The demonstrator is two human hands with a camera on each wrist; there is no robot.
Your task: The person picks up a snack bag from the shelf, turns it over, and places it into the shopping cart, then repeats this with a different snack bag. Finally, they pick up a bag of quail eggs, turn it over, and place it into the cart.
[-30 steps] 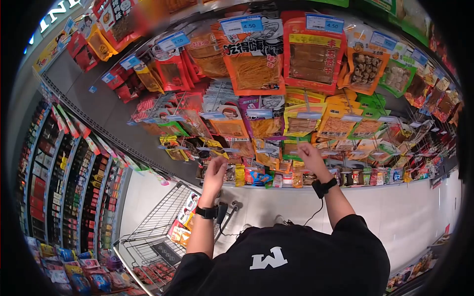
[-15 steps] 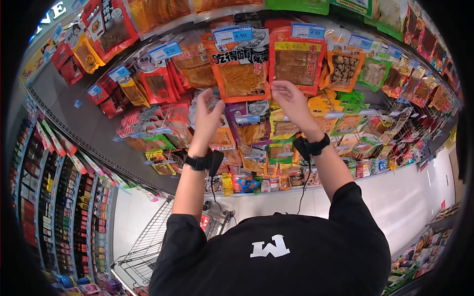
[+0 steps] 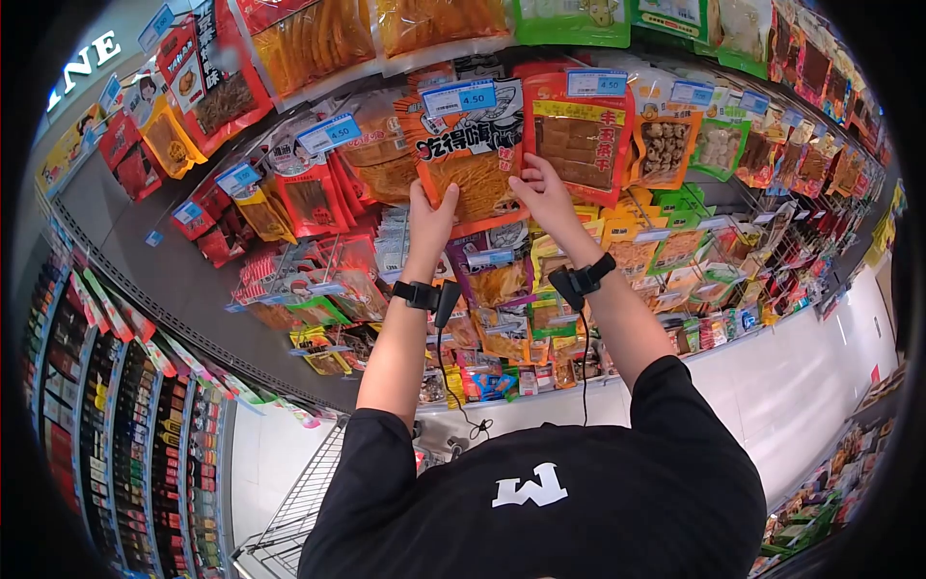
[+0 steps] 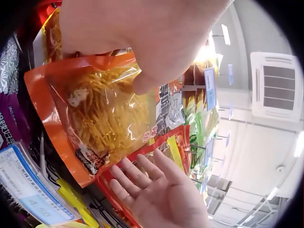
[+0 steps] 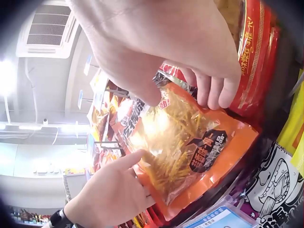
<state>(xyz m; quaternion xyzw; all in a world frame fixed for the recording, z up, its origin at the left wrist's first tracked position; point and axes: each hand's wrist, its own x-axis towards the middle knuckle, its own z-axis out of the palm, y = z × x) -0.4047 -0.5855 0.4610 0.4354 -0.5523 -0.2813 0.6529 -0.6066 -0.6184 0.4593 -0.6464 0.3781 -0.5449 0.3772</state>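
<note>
An orange-bordered snack bag of yellow shreds hangs from the rack behind a 4.50 price tag. My left hand pinches its left edge, thumb over the clear front and fingers behind, as the right wrist view shows. On the other side is my right hand, its fingertips right at the bag's right edge. The left wrist view shows this hand's palm with the fingers extended. Beside it hangs a red snack bag with brown pieces.
Rows of hanging snack bags spread to both sides, with more packets below. A wire shopping cart stands at lower left. Cables run from both wrist cameras. Shelves of bottles line the far left.
Both hands have risen from the lower rows to the orange-bordered snack bag. My left hand has taken hold of its left edge, and the right has come to its right edge.
</note>
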